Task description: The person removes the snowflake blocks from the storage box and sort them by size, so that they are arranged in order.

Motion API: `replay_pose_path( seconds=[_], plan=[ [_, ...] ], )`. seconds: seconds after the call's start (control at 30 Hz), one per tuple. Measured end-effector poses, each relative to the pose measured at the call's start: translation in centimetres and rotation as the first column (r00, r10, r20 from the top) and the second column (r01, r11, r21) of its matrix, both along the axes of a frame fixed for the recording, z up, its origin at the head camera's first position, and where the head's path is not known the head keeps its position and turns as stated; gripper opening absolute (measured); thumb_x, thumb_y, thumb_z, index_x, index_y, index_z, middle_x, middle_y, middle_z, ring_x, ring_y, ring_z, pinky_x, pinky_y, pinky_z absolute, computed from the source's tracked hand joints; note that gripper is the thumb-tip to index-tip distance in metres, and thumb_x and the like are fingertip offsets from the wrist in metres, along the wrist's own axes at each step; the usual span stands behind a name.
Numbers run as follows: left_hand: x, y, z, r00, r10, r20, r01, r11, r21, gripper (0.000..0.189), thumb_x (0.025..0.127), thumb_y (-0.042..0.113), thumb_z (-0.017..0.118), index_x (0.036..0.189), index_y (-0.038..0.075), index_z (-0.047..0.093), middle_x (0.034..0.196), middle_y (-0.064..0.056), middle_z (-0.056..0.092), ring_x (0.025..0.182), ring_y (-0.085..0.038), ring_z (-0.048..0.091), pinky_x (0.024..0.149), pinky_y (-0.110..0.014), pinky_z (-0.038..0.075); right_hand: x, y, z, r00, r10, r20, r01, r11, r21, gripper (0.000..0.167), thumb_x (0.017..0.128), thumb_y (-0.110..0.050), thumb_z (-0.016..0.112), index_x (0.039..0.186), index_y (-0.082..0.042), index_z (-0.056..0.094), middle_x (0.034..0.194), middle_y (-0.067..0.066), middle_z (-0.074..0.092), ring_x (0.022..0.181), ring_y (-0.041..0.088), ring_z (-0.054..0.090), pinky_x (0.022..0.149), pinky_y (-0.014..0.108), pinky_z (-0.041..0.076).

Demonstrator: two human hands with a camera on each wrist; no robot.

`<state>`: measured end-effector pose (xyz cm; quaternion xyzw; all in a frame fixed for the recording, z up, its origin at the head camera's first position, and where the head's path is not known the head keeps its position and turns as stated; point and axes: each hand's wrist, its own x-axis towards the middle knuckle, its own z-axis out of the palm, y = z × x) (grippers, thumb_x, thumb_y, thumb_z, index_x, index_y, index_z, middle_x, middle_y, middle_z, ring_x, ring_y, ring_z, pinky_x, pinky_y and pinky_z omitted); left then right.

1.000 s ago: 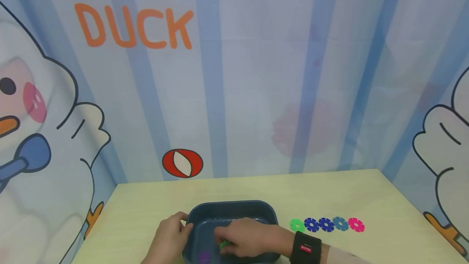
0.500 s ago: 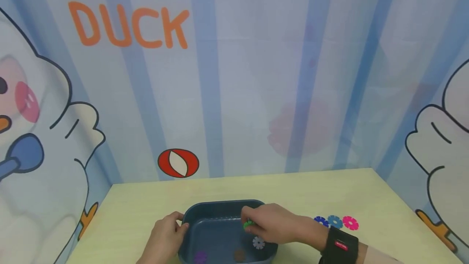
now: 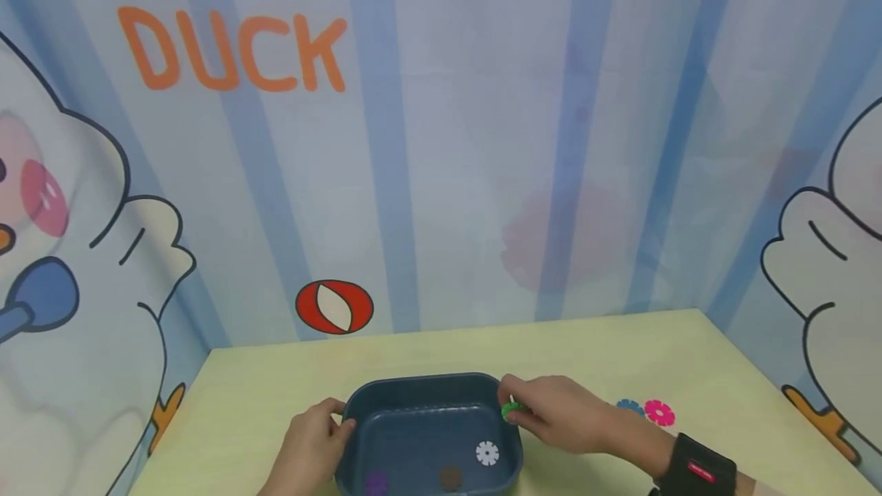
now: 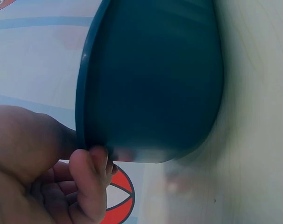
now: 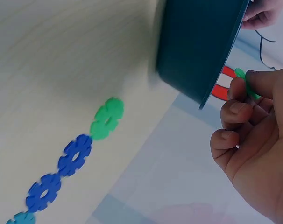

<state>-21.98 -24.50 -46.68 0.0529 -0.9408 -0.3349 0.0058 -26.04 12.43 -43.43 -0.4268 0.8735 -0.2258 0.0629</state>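
My right hand [image 3: 561, 412] pinches a green snowflake disc [image 3: 508, 409] between thumb and forefinger, held beside the right rim of a dark blue plastic tray [image 3: 420, 435]. In the right wrist view only part of that disc shows past the fingertips. My left hand [image 3: 306, 446] grips the tray's left rim between thumb and fingers, as the left wrist view also shows. Inside the tray lie a white snowflake disc [image 3: 487, 443], a brown disc [image 3: 451, 478] and a purple one [image 3: 377, 483].
Right of the tray, a row of snowflake discs lies on the pale table [image 3: 586, 343]: a green disc [image 5: 115, 108], two dark blue discs [image 5: 83, 143], a light blue disc [image 5: 23, 218] and a pink disc [image 3: 651, 410]. A printed curtain [image 3: 468, 136] hangs behind the table.
The right hand has lifted the green disc from inside the tray and carried it right, past the rim, uncovering the white and brown discs. The left hand keeps its hold on the tray.
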Motion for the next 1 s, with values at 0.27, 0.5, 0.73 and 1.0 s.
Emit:
replay_pose_path(
  seconds=[0.27, 0.5, 0.73, 1.0],
  plan=[
    [0.1, 0.0, 0.1, 1.0, 0.002, -0.01, -0.002, 1.0, 0.002, 0.028, 0.1, 0.009, 0.071, 0.119, -0.01, 0.068, 0.07, -0.001, 0.063, 0.061, -0.014, 0.057, 0.056, -0.031, 0.049, 0.0, 3.0, -0.6, 0.994, -0.073, -0.081, 0.07, 0.997, -0.03, 0.011, 0.108, -0.019, 0.063, 0.115, -0.024, 0.056, 0.078, -0.018, 0.06, 0.066, -0.005, 0.051, 0.065, 0.022, 0.047],
    [0.1, 0.1, 0.0, 1.0, 0.004, -0.007, -0.004, 1.0, -0.001, 0.028, 0.1, 0.01, 0.071, 0.12, -0.01, 0.068, 0.071, -0.001, 0.063, 0.062, -0.014, 0.057, 0.056, -0.031, 0.049, 0.0, 5.4, -0.9, 0.99, -0.115, -0.083, 0.109, 0.991, -0.075, 0.01, 0.109, -0.02, 0.061, 0.115, -0.024, 0.054, 0.071, -0.019, 0.052, 0.059, -0.004, 0.041, 0.059, 0.021, 0.04],
    [0.0, 0.2, 0.0, 1.0, 0.001, -0.003, -0.001, 1.0, 0.002, 0.028, 0.1, 0.009, 0.071, 0.12, -0.01, 0.068, 0.071, -0.001, 0.064, 0.062, -0.014, 0.058, 0.057, -0.031, 0.05, 0.2, 7.9, -1.0, 0.987, -0.15, -0.056, 0.143, 0.983, -0.114, 0.007, 0.111, -0.018, 0.057, 0.116, -0.021, 0.053, 0.068, -0.019, 0.046, 0.058, -0.005, 0.037, 0.056, 0.022, 0.037],
    [0.1, 0.1, 0.1, 1.0, 0.003, 0.001, -0.003, 1.0, -0.006, 0.028, 0.1, 0.009, 0.071, 0.12, -0.01, 0.068, 0.072, -0.001, 0.064, 0.063, -0.014, 0.058, 0.057, -0.031, 0.05, -0.2, 9.5, -1.3, 0.978, -0.203, -0.048, 0.196, 0.973, -0.119, 0.006, 0.112, -0.019, 0.055, 0.118, -0.019, 0.054, 0.073, -0.017, 0.053, 0.06, -0.004, 0.045, 0.057, 0.024, 0.041]
  ],
)
